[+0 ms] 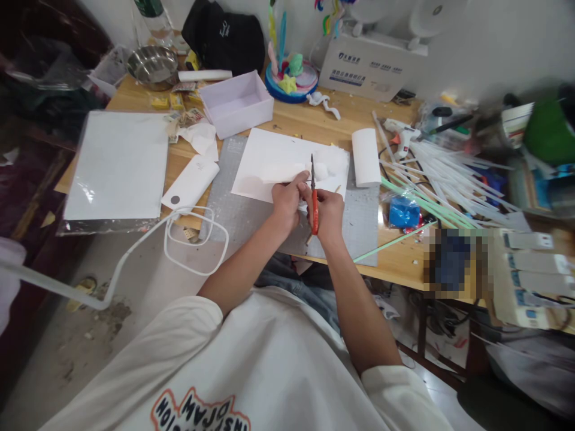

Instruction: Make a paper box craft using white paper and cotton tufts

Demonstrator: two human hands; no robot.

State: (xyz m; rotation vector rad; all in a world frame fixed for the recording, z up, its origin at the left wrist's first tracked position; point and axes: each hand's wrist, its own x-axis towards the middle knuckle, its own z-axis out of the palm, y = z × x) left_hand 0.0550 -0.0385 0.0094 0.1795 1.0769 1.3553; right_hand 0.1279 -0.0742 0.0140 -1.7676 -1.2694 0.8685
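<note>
My right hand [331, 214] is closed around scissors [314, 212] with red-orange handles, their dark blades pointing away from me. Just left of them, my left hand [286, 202] is closed with thumb and index finger together near the blades. What it pinches is too small to make out; a bit of white shows below the fingers. Both hands are over a white sheet of paper [258, 158] on a grey cutting mat [224, 179]. Fluffy white material like cotton [330, 161] lies on the sheet beyond the blades. A thin wooden stick [309, 239] pokes out by my right hand.
A white roll [366, 157] stands right of the sheet, near a hot glue gun [405, 136] and many white strips [462, 170]. A lilac box [238, 108] sits behind. Left are a lamp base with a white cable [191, 182] and packaged white sheets [117, 164]. Power strips [534, 275] lie right.
</note>
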